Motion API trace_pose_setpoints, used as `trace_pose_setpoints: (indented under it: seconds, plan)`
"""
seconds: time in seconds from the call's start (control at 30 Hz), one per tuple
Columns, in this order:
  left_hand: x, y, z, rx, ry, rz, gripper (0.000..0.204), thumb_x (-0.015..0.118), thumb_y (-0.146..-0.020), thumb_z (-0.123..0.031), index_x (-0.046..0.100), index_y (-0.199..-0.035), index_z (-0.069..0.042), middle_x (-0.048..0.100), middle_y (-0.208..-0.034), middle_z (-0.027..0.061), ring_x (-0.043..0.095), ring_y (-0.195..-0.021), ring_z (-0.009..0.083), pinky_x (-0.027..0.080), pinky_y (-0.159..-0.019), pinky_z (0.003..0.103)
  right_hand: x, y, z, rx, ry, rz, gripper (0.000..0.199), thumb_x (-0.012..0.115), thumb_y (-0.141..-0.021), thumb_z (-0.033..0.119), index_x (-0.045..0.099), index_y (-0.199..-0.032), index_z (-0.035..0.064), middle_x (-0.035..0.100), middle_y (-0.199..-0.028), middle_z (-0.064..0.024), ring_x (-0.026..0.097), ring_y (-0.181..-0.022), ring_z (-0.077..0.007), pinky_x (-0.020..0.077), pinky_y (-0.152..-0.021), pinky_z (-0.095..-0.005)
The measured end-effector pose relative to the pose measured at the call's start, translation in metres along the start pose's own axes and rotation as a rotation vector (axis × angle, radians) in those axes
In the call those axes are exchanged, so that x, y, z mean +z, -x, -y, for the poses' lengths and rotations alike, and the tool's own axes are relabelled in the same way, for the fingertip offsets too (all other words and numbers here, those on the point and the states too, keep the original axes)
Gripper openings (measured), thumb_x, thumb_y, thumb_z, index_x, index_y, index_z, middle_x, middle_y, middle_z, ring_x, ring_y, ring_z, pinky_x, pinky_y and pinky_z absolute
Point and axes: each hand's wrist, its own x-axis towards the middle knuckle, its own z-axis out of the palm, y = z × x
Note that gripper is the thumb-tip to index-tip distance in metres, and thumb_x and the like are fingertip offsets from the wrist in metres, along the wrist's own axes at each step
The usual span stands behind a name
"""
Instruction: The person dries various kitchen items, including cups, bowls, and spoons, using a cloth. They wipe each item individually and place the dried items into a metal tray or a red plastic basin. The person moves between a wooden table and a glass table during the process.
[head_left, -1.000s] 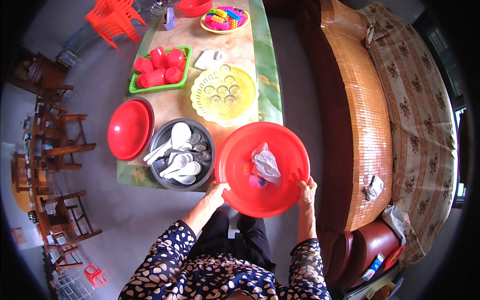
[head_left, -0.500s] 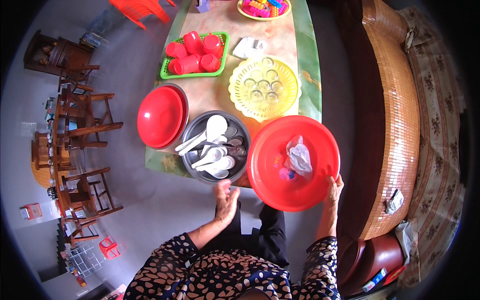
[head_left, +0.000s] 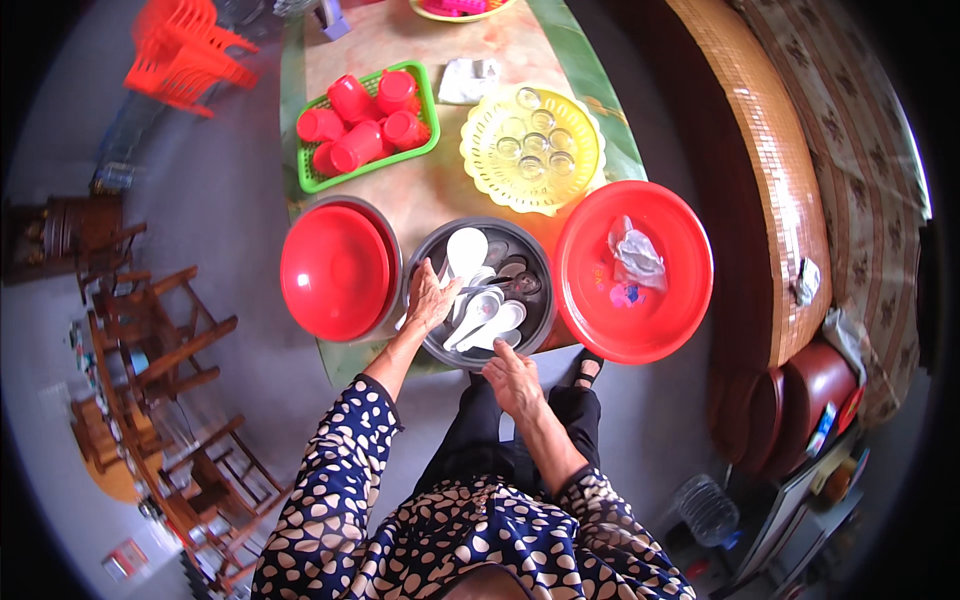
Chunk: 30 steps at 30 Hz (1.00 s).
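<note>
The counter point(head_left: 440, 190) is running from the top centre of the frame down to its middle, and it is carrying every dish in use. At centre right, the large red basin point(head_left: 634, 270) is sitting on the counter's near right corner, overhanging the edge, with a crumpled clear plastic bag point(head_left: 637, 256) lying inside it. At centre left, the red lidded bowl point(head_left: 335, 270) is resting near the counter's left edge. Above the middle, the yellow tray point(head_left: 532, 148) is holding small clear glasses, and to its left the green basket point(head_left: 364, 124) is holding red cups. The work is centring on the grey metal bowl point(head_left: 482, 292), sitting at the near edge between the two red vessels and holding white spoons point(head_left: 478, 300). The left hand point(head_left: 430, 297) is lying on the bowl's left rim with fingers loosely spread, reaching in toward the spoons; whether it is pinching one cannot be told. The right hand point(head_left: 512, 378) is hovering just below the bowl's near rim, fingers relaxed and slightly curled, holding nothing visible. To handle this bowl well, the right hand should be bracing the near rim while the left is working inside, since the bowl is sitting close to the edge. Spoons are best lifted by the handles, one at a time, keeping clear of the basin just beside it.
</note>
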Motion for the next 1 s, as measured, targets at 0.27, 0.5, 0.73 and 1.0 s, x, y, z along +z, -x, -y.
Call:
trace_pose_setpoints:
  seconds: [0.27,0.5,0.73,1.0]
  plan:
    - [-0.008,-0.030,-0.008,-0.184,-0.105,0.324,0.105,0.070,-0.054,-0.065,0.042,-0.122,0.010,0.047,-0.124,0.0291,0.048,-0.116,0.0372,0.040,-0.095,0.041,0.038,-0.079,-0.049,-0.223,0.135,-0.717,0.060,0.083,-0.061,0.035,0.042,-0.090,0.0029,0.049,-0.069,-0.0045,0.044,-0.053,-0.0158,0.0378,-0.048,-0.0311]
    - [0.005,-0.053,0.030,-0.054,0.169,0.482,0.050,0.079,-0.064,-0.038,0.068,-0.091,0.003,0.067,-0.084,0.0087,0.060,-0.076,0.0156,0.047,-0.069,0.030,0.058,-0.088,-0.040,-0.377,0.187,-0.773,0.077,0.084,-0.056,0.037,0.041,-0.103,-0.0061,0.050,-0.099,-0.0157,0.051,-0.088,-0.0207,0.0471,-0.064,-0.0348]
    - [0.006,-0.027,0.021,-0.161,0.573,0.482,0.037,0.076,-0.070,-0.031,0.068,-0.087,0.000,0.065,-0.078,0.0035,0.056,-0.072,0.0106,0.044,-0.065,0.027,0.052,-0.097,-0.038,-0.320,0.098,-0.659,0.086,0.082,-0.058,0.033,0.035,-0.118,-0.0048,0.047,-0.113,-0.0181,0.050,-0.100,-0.0282,0.0430,-0.079,-0.0378]
    - [0.004,-0.022,0.023,-0.207,0.586,0.554,0.037,0.074,-0.073,-0.030,0.067,-0.094,-0.001,0.065,-0.084,0.0038,0.057,-0.076,0.0119,0.045,-0.066,0.028,0.048,-0.094,-0.039,-0.501,0.124,-0.438,0.078,0.075,-0.068,0.031,0.035,-0.123,-0.0066,0.049,-0.116,-0.0197,0.050,-0.106,-0.0275,0.0406,-0.089,-0.0367]
